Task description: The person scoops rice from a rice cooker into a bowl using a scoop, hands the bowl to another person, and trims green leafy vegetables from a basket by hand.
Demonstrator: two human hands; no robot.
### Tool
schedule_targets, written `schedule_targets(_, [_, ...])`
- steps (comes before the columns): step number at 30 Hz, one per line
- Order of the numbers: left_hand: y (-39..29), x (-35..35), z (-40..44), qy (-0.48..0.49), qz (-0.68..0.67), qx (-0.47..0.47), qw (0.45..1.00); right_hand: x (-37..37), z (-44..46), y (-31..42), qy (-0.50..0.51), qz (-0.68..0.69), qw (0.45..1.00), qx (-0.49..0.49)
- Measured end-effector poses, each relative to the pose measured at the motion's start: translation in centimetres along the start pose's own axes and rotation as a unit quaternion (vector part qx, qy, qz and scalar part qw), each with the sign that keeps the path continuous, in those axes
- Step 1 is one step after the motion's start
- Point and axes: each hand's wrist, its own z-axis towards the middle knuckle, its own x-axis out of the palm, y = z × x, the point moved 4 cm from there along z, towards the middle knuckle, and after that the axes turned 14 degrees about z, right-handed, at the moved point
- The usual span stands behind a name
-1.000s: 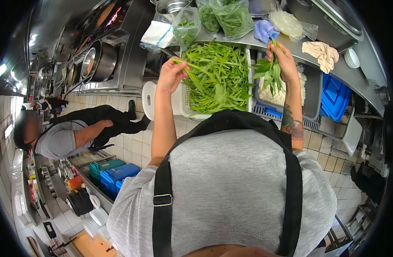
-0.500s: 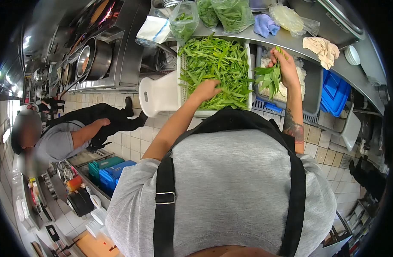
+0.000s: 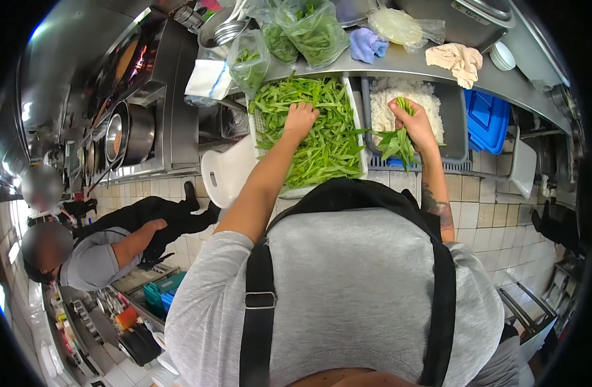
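A white crate [image 3: 365, 129] holds a heap of long, narrow leafy greens [image 3: 322, 145], which look like water spinach. My left hand [image 3: 300, 120] reaches into the upper part of this heap, its fingers curled down on the leaves, fingertips partly hidden. Wrapped in my right hand [image 3: 417, 124] is a small bunch of the same greens [image 3: 399, 145], its leaves hanging below the fist. That bunch is over the near edge of a grey tub [image 3: 459, 138] of white rice [image 3: 389, 97], to the right of the crate.
Bagged greens [image 3: 312, 32], a blue cloth [image 3: 367, 45] and a beige cloth [image 3: 456, 62] lie on the steel counter behind. A white stool [image 3: 225, 171] is left of the crate, blue lids [image 3: 488, 122] to the right. A co-worker [image 3: 99, 258] stands left, near a stove pot [image 3: 140, 132].
My left hand has moved up and left across the heap of greens. My right hand, still holding its bunch, is lower relative to the rice tub. The whole view has shifted.
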Motion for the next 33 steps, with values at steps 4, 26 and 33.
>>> schedule_targets(4, [-0.1, -0.6, -1.6, -0.043, 0.037, 0.054, 0.997, 0.7, 0.2, 0.2, 0.004, -0.013, 1.000, -0.005])
schedule_targets(26, [13.5, -10.5, -9.6, -0.324, -0.722, -0.282, 0.543, 9.3, 1.3, 0.0, 0.155, -0.149, 0.977, 0.002])
schedule_targets(33, [11.0, -11.5, -11.5, -0.280, -0.781, -0.295, 0.473, 12.5, 1.7, 1.9, 0.193, -0.330, 0.900, -0.212])
